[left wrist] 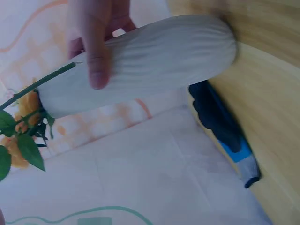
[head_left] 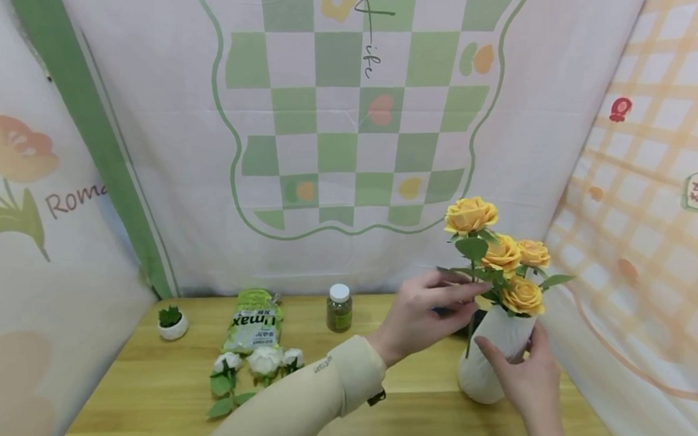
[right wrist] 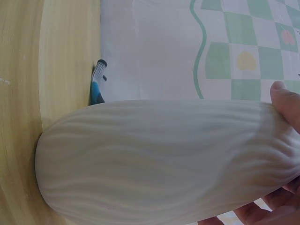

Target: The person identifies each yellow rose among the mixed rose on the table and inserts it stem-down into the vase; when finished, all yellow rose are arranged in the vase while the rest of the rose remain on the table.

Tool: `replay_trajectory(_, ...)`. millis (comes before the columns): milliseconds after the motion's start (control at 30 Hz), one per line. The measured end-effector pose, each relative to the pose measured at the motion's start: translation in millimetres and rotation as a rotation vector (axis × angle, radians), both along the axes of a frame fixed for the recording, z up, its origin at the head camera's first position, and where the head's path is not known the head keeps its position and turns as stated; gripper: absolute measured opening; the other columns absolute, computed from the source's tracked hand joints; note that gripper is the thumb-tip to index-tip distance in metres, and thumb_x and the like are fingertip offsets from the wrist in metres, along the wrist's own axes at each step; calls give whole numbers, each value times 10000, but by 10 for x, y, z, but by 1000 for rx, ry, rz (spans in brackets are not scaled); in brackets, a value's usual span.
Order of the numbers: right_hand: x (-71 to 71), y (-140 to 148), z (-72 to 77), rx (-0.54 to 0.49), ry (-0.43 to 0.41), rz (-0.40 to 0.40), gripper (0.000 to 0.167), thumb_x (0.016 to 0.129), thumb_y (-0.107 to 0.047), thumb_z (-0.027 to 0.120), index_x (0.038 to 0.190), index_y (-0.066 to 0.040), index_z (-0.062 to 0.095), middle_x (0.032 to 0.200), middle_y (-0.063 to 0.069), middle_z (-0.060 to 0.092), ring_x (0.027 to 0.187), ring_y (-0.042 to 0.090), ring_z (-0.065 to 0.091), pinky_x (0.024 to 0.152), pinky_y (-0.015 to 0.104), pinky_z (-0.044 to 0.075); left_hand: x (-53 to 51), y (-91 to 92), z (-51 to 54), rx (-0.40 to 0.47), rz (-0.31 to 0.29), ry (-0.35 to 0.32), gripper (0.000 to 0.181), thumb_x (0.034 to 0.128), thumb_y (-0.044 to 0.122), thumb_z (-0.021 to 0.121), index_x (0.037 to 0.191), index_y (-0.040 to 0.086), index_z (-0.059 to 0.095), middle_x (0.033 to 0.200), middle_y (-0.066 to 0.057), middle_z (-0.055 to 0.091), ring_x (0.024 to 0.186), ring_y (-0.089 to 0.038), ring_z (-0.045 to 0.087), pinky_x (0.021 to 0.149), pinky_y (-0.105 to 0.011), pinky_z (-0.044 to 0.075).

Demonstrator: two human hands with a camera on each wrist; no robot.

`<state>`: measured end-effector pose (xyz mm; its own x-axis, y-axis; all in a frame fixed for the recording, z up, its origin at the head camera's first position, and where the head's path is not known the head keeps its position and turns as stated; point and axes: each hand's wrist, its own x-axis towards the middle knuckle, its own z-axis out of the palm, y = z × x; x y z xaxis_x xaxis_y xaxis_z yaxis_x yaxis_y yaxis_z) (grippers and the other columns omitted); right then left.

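Observation:
A white ridged vase (head_left: 486,363) stands on the table at the right, with several yellow roses in its mouth. My right hand (head_left: 527,379) grips the vase's upper part, thumb on the near side and fingers round the far side; the right wrist view shows the vase (right wrist: 154,159) close up. Beside the rim, my left hand (head_left: 429,311) pinches the stem of a yellow rose (head_left: 471,216). This stem's lower end (left wrist: 65,69) hangs outside the vase, in front of its wall. The left fingertips are hidden in the left wrist view.
White roses (head_left: 266,361) lie on the table at left, near a green-and-white Umax bag (head_left: 253,325). A white-lidded jar (head_left: 339,308) and a small potted plant (head_left: 172,323) stand farther back. Behind the vase lies a black-and-blue object (left wrist: 220,122). Patterned cloth (head_left: 335,263) hangs around the table.

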<state>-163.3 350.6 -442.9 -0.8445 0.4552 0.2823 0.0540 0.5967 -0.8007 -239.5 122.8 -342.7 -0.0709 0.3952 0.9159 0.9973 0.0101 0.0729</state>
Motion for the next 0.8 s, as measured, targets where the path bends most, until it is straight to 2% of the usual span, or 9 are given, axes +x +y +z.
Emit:
replay_trajectory(167, 3, 3, 0, -16, -16, 3, 1024, 909, -538, 852, 1670, -105, 321, 1461, 323, 542, 1305, 478, 527, 955, 683, 485, 9, 100, 205, 21, 1, 20, 267, 984, 80, 790, 1249, 49, 807, 1176, -78, 727, 1009, -11, 697, 885, -70, 519)
replay_trajectory(367, 9, 15, 6, -3, -24, 5, 1060, 911, -562, 842, 1685, -97, 288, 1473, 344, 525, 1313, 497, 519, 959, 704, 480, -12, 220, 356, 48, -17, 21, 317, 970, 57, 810, 1279, -4, 777, 1146, -60, 627, 987, 33, 724, 880, -56, 521)
replay_trajectory(467, 7, 12, 9, 17, -6, 4, 1055, 911, -550, 847, 1683, -93, 293, 1463, 359, 533, 1299, 505, 531, 945, 693, 496, -17, 282, 410, 40, -33, -19, 359, 976, 43, 794, 1326, -21, 745, 1113, -62, 609, 984, 40, 728, 869, -46, 519)
replay_trajectory(567, 3, 8, 13, 43, 10, -1, 1046, 911, -543, 850, 1676, -85, 302, 1431, 358, 555, 1256, 495, 558, 890, 641, 520, -23, 342, 452, 18, -56, -100, 407, 981, 28, 772, 1380, -22, 710, 1094, -76, 612, 973, 43, 727, 858, -47, 524)
replay_trajectory(667, 4, -2, 12, 55, 24, -5, 1016, 905, -535, 859, 1651, -79, 342, 1401, 327, 584, 1220, 466, 583, 851, 576, 531, -35, 381, 499, 5, -54, -163, 443, 972, 15, 761, 1410, -5, 695, 1081, -86, 614, 944, 42, 726, 834, -46, 530)
replay_trajectory(800, 5, -7, 5, 46, 21, -9, 992, 901, -537, 863, 1631, -80, 371, 1393, 300, 592, 1218, 451, 588, 854, 576, 532, -61, 413, 590, -6, -26, -178, 455, 958, -2, 751, 1410, 9, 700, 1105, -98, 635, 893, 32, 725, 819, -38, 525)
